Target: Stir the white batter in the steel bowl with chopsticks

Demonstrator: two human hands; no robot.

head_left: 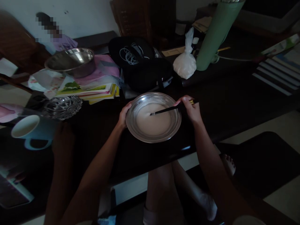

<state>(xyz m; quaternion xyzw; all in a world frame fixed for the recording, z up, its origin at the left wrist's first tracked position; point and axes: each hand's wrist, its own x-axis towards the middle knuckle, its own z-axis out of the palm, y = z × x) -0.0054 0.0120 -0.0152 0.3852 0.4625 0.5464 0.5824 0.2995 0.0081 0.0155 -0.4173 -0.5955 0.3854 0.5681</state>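
Note:
A shallow metal bowl (153, 139) sits on the dark table in front of me, partly filled with a pale, smooth liquid mixture (152, 125). My left hand (124, 115) grips the bowl's left rim, its fingers partly hidden by the side. In my right hand (192, 109) are black chopsticks (165, 110) with a gold-banded end, closed in the fingers near the bowl's right rim. They slant down to the left, and their tips touch the mixture near its middle. Whether one or two sticks are held is hard to see.
Another person's arm (62, 150) rests at left beside a blue mug (41, 134) and a glass dish (62, 107). Behind are an empty metal basin (70, 62) on books, a black case (145, 68), a tied bag of white powder (185, 65) and a green flask (214, 34).

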